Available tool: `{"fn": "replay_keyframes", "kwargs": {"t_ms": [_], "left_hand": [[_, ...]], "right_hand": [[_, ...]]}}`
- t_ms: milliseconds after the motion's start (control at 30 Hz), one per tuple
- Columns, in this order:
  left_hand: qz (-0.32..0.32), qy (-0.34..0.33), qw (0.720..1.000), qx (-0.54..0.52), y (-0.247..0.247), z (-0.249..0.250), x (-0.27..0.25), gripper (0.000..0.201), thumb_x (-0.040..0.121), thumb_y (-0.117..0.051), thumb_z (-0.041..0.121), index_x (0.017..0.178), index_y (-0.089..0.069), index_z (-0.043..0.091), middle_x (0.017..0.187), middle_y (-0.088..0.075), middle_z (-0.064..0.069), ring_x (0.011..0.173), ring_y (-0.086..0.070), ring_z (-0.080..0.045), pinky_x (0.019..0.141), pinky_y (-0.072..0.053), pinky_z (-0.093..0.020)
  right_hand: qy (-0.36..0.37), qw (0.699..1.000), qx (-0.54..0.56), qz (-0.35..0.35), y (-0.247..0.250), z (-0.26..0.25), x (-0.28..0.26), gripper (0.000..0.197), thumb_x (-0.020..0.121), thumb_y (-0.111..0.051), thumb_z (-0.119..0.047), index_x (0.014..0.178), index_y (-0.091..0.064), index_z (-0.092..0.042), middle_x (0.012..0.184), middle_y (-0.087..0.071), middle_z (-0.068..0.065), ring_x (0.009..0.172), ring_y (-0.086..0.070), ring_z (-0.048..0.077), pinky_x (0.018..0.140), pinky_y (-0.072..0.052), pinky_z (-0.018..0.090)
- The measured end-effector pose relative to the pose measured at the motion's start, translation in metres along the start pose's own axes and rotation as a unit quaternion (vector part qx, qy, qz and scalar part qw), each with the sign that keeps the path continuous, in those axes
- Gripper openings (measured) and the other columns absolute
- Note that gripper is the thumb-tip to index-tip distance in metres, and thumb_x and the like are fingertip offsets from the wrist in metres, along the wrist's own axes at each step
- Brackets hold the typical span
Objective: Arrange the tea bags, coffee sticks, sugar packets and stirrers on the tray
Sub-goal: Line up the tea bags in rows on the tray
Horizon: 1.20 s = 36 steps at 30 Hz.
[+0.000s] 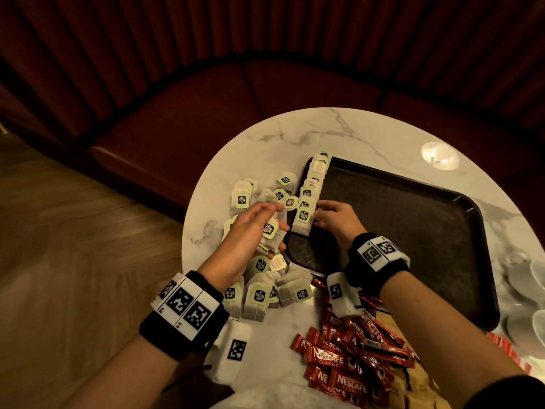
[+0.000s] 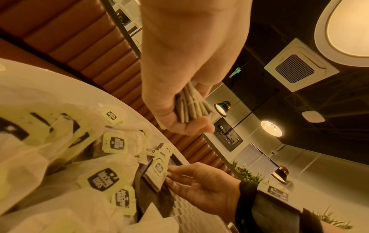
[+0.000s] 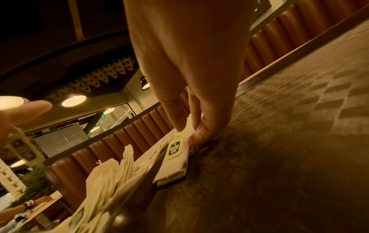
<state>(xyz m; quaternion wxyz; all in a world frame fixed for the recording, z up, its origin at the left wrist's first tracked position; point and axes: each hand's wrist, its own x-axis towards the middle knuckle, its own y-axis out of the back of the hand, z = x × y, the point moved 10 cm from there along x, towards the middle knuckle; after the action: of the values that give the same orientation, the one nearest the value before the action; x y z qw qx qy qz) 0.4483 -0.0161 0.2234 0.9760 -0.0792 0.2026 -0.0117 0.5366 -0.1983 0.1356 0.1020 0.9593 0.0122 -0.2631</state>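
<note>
A dark tray [image 1: 398, 231] lies on the round marble table [image 1: 318, 128]. A row of tea bags [image 1: 312, 178] with green tags stands overlapped along the tray's left edge. My right hand [image 1: 318, 215] pinches the nearest tea bag [image 1: 303, 219] of that row; the right wrist view shows thumb and finger on the top of this tea bag [image 3: 175, 157]. My left hand [image 1: 280, 231] hovers just left of the tray and grips a stack of tea bags [image 2: 189, 107]. Loose tea bags [image 1: 259, 293] lie heaped on the table under and around it.
Red coffee sticks [image 1: 354, 352] are piled at the table's near edge, under my right forearm. Pale cups and saucers [image 1: 528, 290] stand at the right edge. A dark red padded bench [image 1: 206, 113] curves behind the table. Most of the tray floor is bare.
</note>
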Motion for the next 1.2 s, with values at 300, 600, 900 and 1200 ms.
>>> {"fn": "replay_keyframes", "kwargs": {"t_ms": [300, 600, 900, 1200], "left_hand": [[-0.015, -0.009, 0.991, -0.131, -0.007, 0.012, 0.002, 0.045, 0.102, -0.027, 0.048, 0.129, -0.051, 0.022, 0.093, -0.071, -0.008, 0.072, -0.068, -0.023, 0.054, -0.049, -0.028], [-0.037, -0.045, 0.985, -0.162, -0.018, 0.020, 0.004, 0.045, 0.102, -0.033, 0.010, 0.142, -0.041, 0.026, 0.124, -0.066, -0.004, 0.102, -0.069, -0.019, 0.080, -0.055, -0.031], [0.012, -0.030, 0.985, -0.172, -0.006, 0.020, 0.004, 0.035, 0.101, -0.045, 0.032, 0.131, -0.055, 0.018, 0.119, -0.066, -0.009, 0.097, -0.063, -0.022, 0.071, -0.048, -0.032], [-0.039, -0.035, 0.986, -0.159, -0.015, 0.025, 0.002, 0.048, 0.090, -0.053, 0.038, 0.126, -0.056, 0.007, 0.103, -0.069, -0.011, 0.087, -0.067, -0.022, 0.060, -0.054, -0.031]], "right_hand": [[0.109, 0.990, 0.056, -0.072, -0.017, -0.055, -0.084, 0.011, 0.098, -0.057, -0.014, 0.101, -0.068, -0.012, 0.084, -0.069, -0.002, 0.075, -0.063, 0.007, 0.060, -0.052, 0.016], [0.107, 0.982, 0.097, -0.123, -0.042, -0.066, -0.118, 0.030, 0.091, -0.068, -0.013, 0.118, -0.059, -0.006, 0.105, -0.066, 0.016, 0.081, -0.069, 0.015, 0.064, -0.059, 0.028], [0.119, 0.973, 0.167, -0.106, -0.028, -0.067, -0.115, 0.029, 0.089, -0.066, -0.002, 0.116, -0.067, -0.009, 0.119, -0.061, 0.031, 0.094, -0.064, 0.022, 0.069, -0.054, 0.025], [0.108, 0.967, 0.181, -0.140, -0.028, -0.072, -0.119, 0.019, 0.093, -0.059, -0.004, 0.105, -0.071, -0.013, 0.101, -0.074, 0.008, 0.081, -0.065, 0.010, 0.061, -0.051, 0.015]]}}
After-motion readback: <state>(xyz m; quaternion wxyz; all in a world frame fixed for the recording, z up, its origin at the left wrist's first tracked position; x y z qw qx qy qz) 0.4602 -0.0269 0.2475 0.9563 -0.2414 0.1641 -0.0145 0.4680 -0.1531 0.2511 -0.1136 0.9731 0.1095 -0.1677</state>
